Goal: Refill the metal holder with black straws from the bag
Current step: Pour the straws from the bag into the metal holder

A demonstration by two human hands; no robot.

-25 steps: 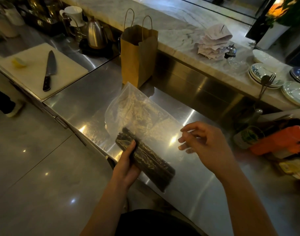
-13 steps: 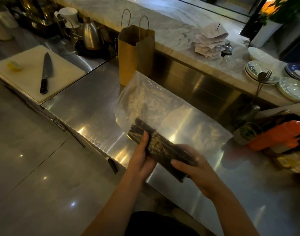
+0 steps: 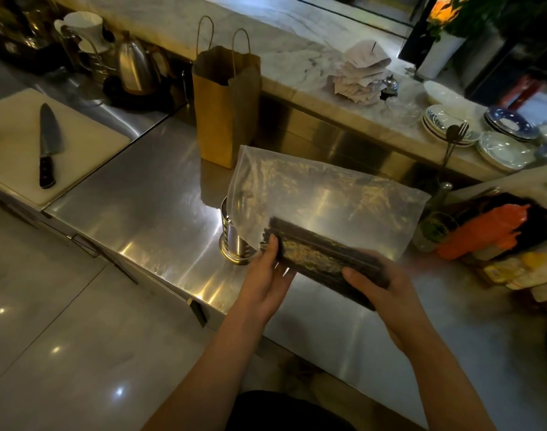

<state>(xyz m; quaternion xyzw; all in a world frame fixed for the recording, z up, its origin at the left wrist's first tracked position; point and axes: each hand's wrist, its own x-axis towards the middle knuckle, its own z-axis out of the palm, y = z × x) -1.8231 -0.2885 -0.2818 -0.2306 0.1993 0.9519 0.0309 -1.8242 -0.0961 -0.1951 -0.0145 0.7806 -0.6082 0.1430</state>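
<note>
Holds the bag (image 3: 328,194) up over the counter (image 3: 148,194) with both hands, the straws (image 3: 322,253) bunched along its lower edge. Grips the bundle's 9 o'clock end with the left hand (image 3: 266,275), thumb on top and fingers curled beneath. Clamps the 3 o'clock end with the right hand (image 3: 378,287), thumb across the plastic and fingers wrapped under. Pins the straws through the film, probably to square them up and stop them sliding. Leaves the slack plastic standing toward 12 o'clock, likely the mouth end; cannot tell whether sealed. Has the holder (image 3: 231,237) upright on the counter at 9 o'clock of the bundle, just beside the left hand and partly behind the bag's corner, presumably close for a short transfer. Cannot see its contents. Still to do: open the bag and move the straws across.
</note>
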